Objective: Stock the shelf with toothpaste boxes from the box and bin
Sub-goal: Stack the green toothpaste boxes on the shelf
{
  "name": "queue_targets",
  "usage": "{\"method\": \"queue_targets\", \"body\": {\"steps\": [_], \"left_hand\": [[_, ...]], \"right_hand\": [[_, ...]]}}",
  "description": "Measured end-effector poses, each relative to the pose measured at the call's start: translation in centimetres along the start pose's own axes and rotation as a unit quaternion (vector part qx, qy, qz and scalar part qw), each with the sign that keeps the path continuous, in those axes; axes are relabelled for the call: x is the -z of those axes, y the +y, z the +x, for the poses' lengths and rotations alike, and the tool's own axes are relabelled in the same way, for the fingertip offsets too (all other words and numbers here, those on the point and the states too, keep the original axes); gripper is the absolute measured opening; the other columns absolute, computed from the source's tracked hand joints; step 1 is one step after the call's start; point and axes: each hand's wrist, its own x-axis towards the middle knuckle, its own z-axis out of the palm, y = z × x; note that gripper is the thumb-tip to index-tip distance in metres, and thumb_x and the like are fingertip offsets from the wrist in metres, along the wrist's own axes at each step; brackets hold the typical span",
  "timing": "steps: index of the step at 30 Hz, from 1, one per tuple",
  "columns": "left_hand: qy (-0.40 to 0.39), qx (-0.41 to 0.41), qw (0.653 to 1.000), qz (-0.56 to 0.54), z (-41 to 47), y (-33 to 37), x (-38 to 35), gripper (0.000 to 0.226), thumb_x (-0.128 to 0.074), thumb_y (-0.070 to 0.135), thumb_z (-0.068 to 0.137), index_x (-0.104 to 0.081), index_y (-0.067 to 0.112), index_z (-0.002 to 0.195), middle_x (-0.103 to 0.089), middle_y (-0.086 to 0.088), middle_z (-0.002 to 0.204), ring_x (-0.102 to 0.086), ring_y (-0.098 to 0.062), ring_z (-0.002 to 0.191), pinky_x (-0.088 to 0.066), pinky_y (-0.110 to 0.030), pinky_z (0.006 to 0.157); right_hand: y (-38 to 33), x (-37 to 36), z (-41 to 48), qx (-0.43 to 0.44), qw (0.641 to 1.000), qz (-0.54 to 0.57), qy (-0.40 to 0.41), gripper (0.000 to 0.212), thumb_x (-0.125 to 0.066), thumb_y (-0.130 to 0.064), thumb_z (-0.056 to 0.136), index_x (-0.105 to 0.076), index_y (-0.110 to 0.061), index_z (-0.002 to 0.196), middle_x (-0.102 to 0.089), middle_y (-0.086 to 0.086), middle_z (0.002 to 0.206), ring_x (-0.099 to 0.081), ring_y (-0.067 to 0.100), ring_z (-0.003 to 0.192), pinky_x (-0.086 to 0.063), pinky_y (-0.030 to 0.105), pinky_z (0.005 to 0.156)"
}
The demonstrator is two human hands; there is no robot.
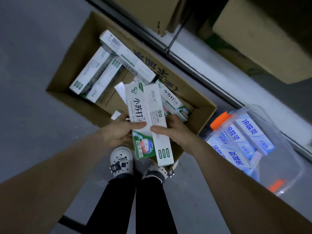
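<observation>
Two white-and-green toothpaste boxes lie side by side over the open cardboard box (64,68). My left hand (118,130) grips the left toothpaste box (136,107), thumb across its face. My right hand (173,130) grips the narrower right toothpaste box (155,105), thumb on top. Several more white-and-green toothpaste boxes (101,71) lie loose inside the cardboard box. At the right, a clear plastic bin (287,149) with orange latches holds several blue toothpaste boxes (243,141).
The cardboard box and bin stand on a grey floor against the shelf's bottom edge (199,65). Brown cartons (253,31) sit on the low shelf behind. My feet in white clogs (121,159) stand just below the cardboard box.
</observation>
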Motion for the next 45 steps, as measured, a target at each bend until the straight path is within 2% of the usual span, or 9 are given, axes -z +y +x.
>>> {"method": "queue_targets", "body": {"steps": [7, 13, 17, 23, 27, 30, 36, 41, 45], "left_hand": [[-0.001, -0.066, 0.997, 0.032, -9.4, 4.5, -3.9, 0.047, -0.073, 0.002, 0.081, -0.048, 0.012, 0.120, -0.073, -0.010, 0.101, -0.074, -0.026, 0.077, -0.057, -0.033, 0.054], [0.008, -0.138, 0.983, 0.124, -18.3, 7.6, -5.6, 0.062, -0.077, 0.012, 0.079, -0.037, 0.016, 0.126, -0.067, -0.006, 0.113, -0.071, -0.025, 0.089, -0.058, -0.036, 0.064], [-0.025, -0.178, 0.970, 0.166, -25.8, 9.8, -6.7, 0.045, -0.076, 0.026, 0.082, -0.046, 0.031, 0.117, -0.069, 0.003, 0.111, -0.069, -0.021, 0.096, -0.056, -0.043, 0.081], [-0.051, -0.234, 0.949, 0.207, -36.5, 13.1, -9.2, 0.062, -0.081, 0.033, 0.075, -0.043, 0.023, 0.122, -0.064, -0.001, 0.123, -0.066, -0.020, 0.104, -0.053, -0.042, 0.092], [-0.086, -0.276, 0.917, 0.274, -44.0, 15.1, -12.3, 0.060, -0.080, 0.023, 0.078, -0.042, 0.017, 0.124, -0.065, -0.004, 0.116, -0.068, -0.017, 0.088, -0.055, -0.033, 0.065], [-0.121, -0.311, 0.892, 0.304, -48.7, 16.3, -15.2, 0.060, -0.079, 0.017, 0.078, -0.044, 0.015, 0.128, -0.064, -0.005, 0.122, -0.064, -0.017, 0.105, -0.051, -0.039, 0.093], [-0.206, -0.396, 0.816, 0.366, -58.5, 18.2, -21.2, 0.105, -0.091, 0.049, 0.044, -0.046, 0.014, 0.132, -0.068, 0.000, 0.119, -0.066, -0.016, 0.107, -0.049, -0.041, 0.100], [-0.259, -0.416, 0.772, 0.404, -64.8, 17.4, -26.5, 0.067, -0.080, 0.032, 0.077, -0.047, 0.013, 0.132, -0.069, -0.004, 0.117, -0.069, -0.020, 0.102, -0.055, -0.041, 0.090], [-0.286, -0.442, 0.744, 0.413, -68.9, 17.2, -31.4, 0.055, -0.074, 0.029, 0.083, -0.049, 0.013, 0.129, -0.072, -0.004, 0.112, -0.071, -0.019, 0.098, -0.056, -0.037, 0.085]], "right_hand": [[-4.4, -0.8, -9.8, 0.023, 0.996, 0.076, 0.048, 0.063, -0.081, -0.035, 0.074, -0.054, -0.025, 0.129, -0.071, -0.005, 0.115, -0.070, 0.015, 0.099, -0.057, 0.034, 0.082], [-8.8, -0.6, -20.0, 0.096, 0.973, -0.022, 0.209, 0.068, -0.066, -0.073, 0.072, -0.054, -0.032, 0.125, -0.067, -0.015, 0.110, -0.065, 0.009, 0.102, -0.050, 0.033, 0.095], [-10.8, -0.8, -28.0, 0.129, 0.948, -0.057, 0.285, 0.048, -0.038, -0.060, 0.097, -0.050, -0.027, 0.130, -0.061, -0.002, 0.111, -0.058, 0.020, 0.107, -0.040, 0.029, 0.090], [-13.0, -1.3, -39.0, 0.159, 0.919, -0.051, 0.358, 0.047, -0.048, -0.055, 0.096, -0.055, -0.019, 0.125, -0.067, 0.004, 0.117, -0.062, 0.022, 0.102, -0.048, 0.035, 0.088], [-14.4, -2.0, -47.4, 0.205, 0.882, -0.083, 0.416, 0.033, -0.059, -0.047, 0.093, -0.056, -0.019, 0.109, -0.067, 0.001, 0.100, -0.061, 0.015, 0.084, -0.042, 0.023, 0.064], [-15.2, -2.3, -53.2, 0.233, 0.855, -0.091, 0.454, 0.033, -0.060, -0.048, 0.093, -0.056, -0.019, 0.109, -0.064, -0.003, 0.099, -0.060, 0.015, 0.087, -0.039, 0.027, 0.069], [-15.9, -1.6, -64.6, 0.268, 0.785, -0.090, 0.552, 0.031, -0.060, -0.047, 0.093, -0.055, -0.020, 0.107, -0.062, -0.005, 0.099, -0.058, 0.004, 0.082, -0.041, 0.018, 0.065], [-15.5, -0.2, -72.8, 0.286, 0.732, -0.089, 0.612, 0.046, -0.059, -0.058, 0.088, -0.058, -0.020, 0.115, -0.063, 0.001, 0.111, -0.063, 0.015, 0.095, -0.051, 0.037, 0.083], [-14.7, 0.9, -78.8, 0.313, 0.695, -0.085, 0.642, 0.043, -0.060, -0.054, 0.090, -0.060, -0.019, 0.115, -0.064, -0.004, 0.108, -0.060, 0.008, 0.090, -0.047, 0.024, 0.071]]}}
